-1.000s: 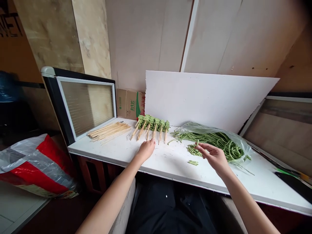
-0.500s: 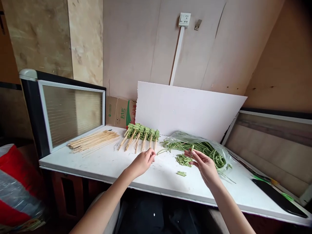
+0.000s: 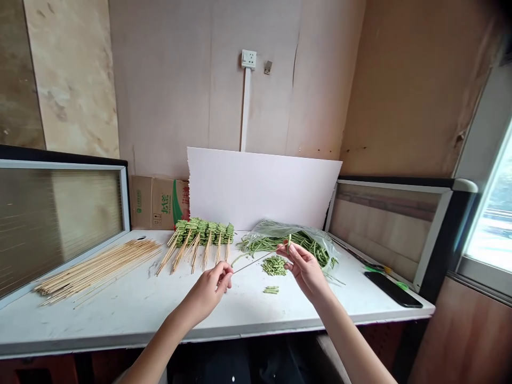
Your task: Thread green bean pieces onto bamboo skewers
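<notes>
My left hand (image 3: 218,282) pinches the lower end of a thin wooden skewer (image 3: 254,262), which slants up to the right. At its other end my right hand (image 3: 300,262) holds a short piece of green bean (image 3: 289,241) upright between thumb and fingers. Below the right hand lie a pile of cut bean pieces (image 3: 274,265) and, nearer me, a few pieces side by side (image 3: 271,290). Long green beans (image 3: 316,248) lie in a clear plastic bag behind the right hand. Filled bean skewers (image 3: 204,234) are stacked beyond the left hand.
Bare skewers (image 3: 104,266) lie in a heap on the left of the white table (image 3: 160,314). A white board (image 3: 260,186) and a cardboard box (image 3: 154,200) stand at the back. A black phone (image 3: 393,289) lies at the right, near scissors.
The view has turned to the right, so the table things sit farther left. The skewer between my hands shows more clearly now. Both hands keep their grips.
</notes>
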